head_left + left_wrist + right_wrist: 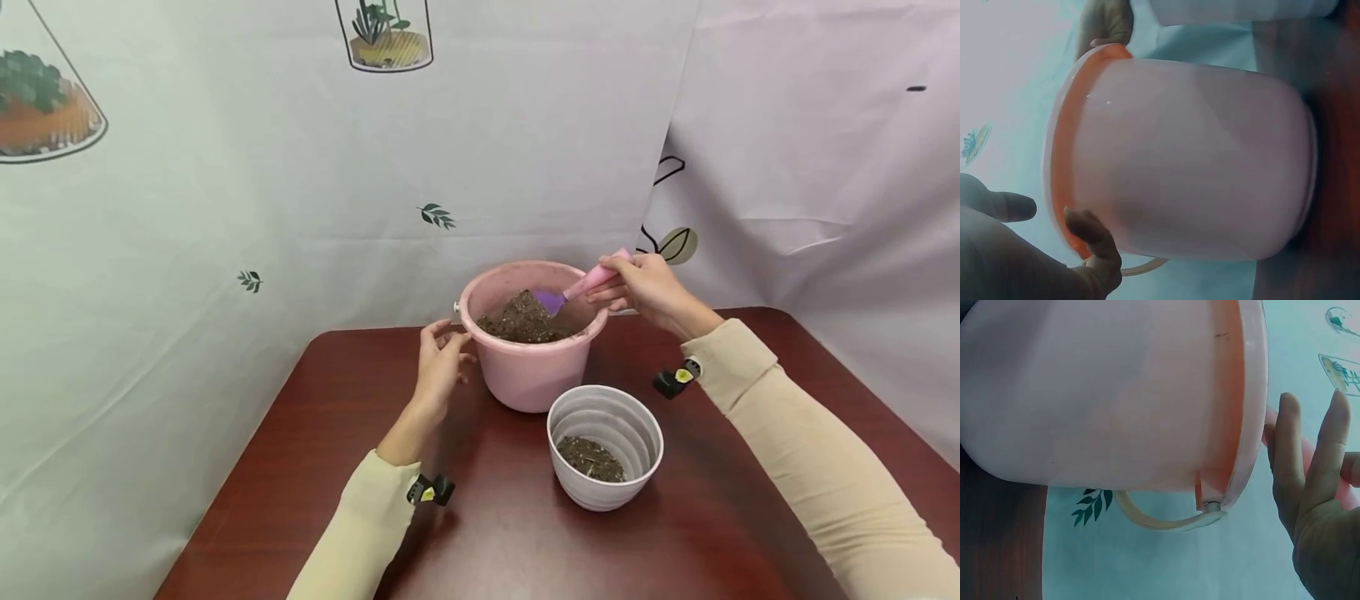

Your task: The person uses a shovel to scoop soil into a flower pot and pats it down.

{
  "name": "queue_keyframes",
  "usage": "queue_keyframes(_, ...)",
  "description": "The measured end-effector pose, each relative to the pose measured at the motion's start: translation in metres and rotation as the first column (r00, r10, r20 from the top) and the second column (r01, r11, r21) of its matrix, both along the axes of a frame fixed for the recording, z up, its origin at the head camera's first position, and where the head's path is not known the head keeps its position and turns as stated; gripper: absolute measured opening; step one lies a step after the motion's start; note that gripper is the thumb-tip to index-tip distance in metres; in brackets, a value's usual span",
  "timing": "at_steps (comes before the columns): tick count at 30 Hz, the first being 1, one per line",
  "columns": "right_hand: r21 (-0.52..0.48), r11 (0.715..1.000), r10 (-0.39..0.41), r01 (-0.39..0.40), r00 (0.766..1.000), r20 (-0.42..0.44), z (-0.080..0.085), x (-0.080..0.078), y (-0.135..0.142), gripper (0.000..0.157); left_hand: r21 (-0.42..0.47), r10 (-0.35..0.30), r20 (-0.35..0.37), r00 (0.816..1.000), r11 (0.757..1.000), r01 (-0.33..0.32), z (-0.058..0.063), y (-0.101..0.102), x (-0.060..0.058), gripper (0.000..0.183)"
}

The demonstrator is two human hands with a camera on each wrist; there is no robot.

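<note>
A pink bucket (534,377) stands toward the back of the table with dark soil (517,323) inside. My right hand (654,287) grips the pink handle of a small trowel (597,277) above the bucket's right rim. The trowel's purple blade tilts down into the heap, partly covered by soil. At the bucket's left rim, my left hand (437,367) has loosely bent fingers close against the outside; its thumb stands apart from the rim in the left wrist view. In front of the bucket sits a white ribbed pot (600,493), with a little soil (591,458) at its bottom.
The dark red table (352,400) has rounded back corners. Behind it hangs a pale printed cloth (525,150), close to the bucket. The bucket's curved carrying handle (1166,522) hangs down on its far side.
</note>
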State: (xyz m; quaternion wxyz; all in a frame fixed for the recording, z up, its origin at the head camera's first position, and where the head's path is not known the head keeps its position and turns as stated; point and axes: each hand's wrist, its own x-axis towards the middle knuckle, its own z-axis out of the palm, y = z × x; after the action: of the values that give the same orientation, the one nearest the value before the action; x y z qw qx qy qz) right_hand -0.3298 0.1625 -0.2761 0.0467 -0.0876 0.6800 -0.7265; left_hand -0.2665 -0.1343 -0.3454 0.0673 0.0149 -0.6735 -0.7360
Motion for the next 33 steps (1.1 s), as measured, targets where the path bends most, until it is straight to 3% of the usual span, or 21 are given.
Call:
queue_keyframes(4, -0.015, 1.000, -0.006, 0.006, 1.000, 0.005, 0.000, 0.002, 0.004, 0.033, -0.077, 0.028, -0.027, 0.999, 0.997, -0.030, -0.002, 0.005, 0.011, 0.051)
queue_keyframes(8, -0.013, 1.000, -0.008, 0.008, 1.000, 0.000, 0.003, 0.013, 0.013, 0.036, -0.109, 0.022, -0.099, 0.995, 0.993, -0.032, 0.000, 0.013, 0.026, 0.046)
queue_keyframes(12, -0.047, 0.999, -0.012, 0.012, 1.000, -0.006, 0.009, 0.029, 0.027, 0.035, -0.170, -0.080, -0.188, 0.979, 0.984, 0.047, 0.001, 0.022, 0.043, 0.044)
queue_keyframes(14, -0.067, 0.998, -0.012, 0.011, 1.000, -0.005, 0.012, 0.039, 0.036, 0.034, -0.249, -0.163, -0.201, 0.966, 0.962, 0.111, 0.000, 0.026, 0.050, 0.044)
queue_keyframes(17, -0.058, 0.998, 0.006, -0.007, 1.000, -0.022, 0.017, 0.053, 0.049, 0.035, -0.392, -0.285, -0.195, 0.938, 0.900, 0.192, -0.004, 0.032, 0.060, 0.046)
queue_keyframes(22, -0.038, 0.999, 0.022, -0.023, 0.999, -0.026, 0.015, 0.077, 0.072, 0.036, -0.601, -0.415, -0.153, 0.897, 0.760, 0.249, -0.013, 0.042, 0.070, 0.067)
queue_keyframes(28, -0.002, 0.994, 0.106, -0.106, 0.994, -0.033, 0.002, 0.103, 0.092, 0.037, -0.767, -0.446, -0.020, 0.895, 0.581, 0.272, -0.024, 0.053, 0.084, 0.106)
queue_keyframes(31, 0.014, 0.989, 0.147, -0.146, 0.988, -0.046, -0.005, 0.111, 0.097, 0.038, -0.807, -0.439, -0.008, 0.899, 0.533, 0.253, -0.026, 0.060, 0.088, 0.117)
queue_keyframes(33, 0.022, 0.987, 0.162, -0.161, 0.985, -0.053, -0.011, 0.114, 0.099, 0.037, -0.824, -0.433, -0.011, 0.901, 0.515, 0.237, -0.027, 0.063, 0.089, 0.120)
